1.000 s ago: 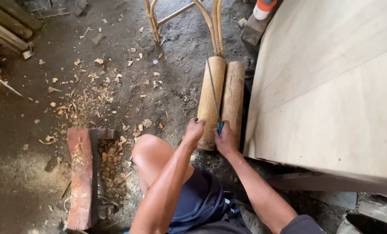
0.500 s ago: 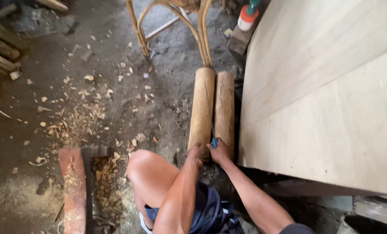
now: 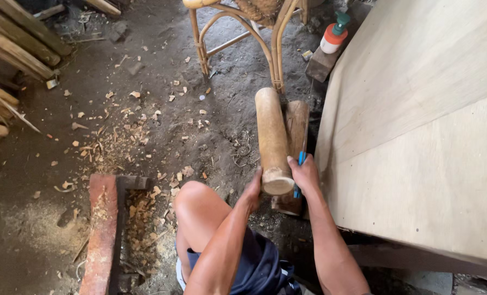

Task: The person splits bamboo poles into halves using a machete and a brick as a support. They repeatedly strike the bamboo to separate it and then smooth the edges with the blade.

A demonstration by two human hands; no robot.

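Two round wooden logs lie side by side on the dirt floor. The nearer log [image 3: 271, 139] has its close end raised, and both my hands grip that end. My left hand [image 3: 253, 190] cups its left side. My right hand [image 3: 306, 173] holds its right side, with a thin blue tool [image 3: 300, 164] pinned between the fingers. The second log [image 3: 296, 134] rests flat on the ground just to the right, partly hidden by the raised one. My bare knee [image 3: 197, 205] is bent just left of the logs.
A large plywood sheet [image 3: 418, 125] slopes along the right. A rattan chair frame [image 3: 243, 38] stands beyond the logs, with an orange-and-white bottle [image 3: 333, 35] beside it. A reddish plank [image 3: 101, 229] and wood chips lie at the left; stacked timber [image 3: 9, 49] fills the far left.
The near end of the left log has come up off the ground in my hands. The view has tilted, bringing the chair frame and the bottle further into sight.
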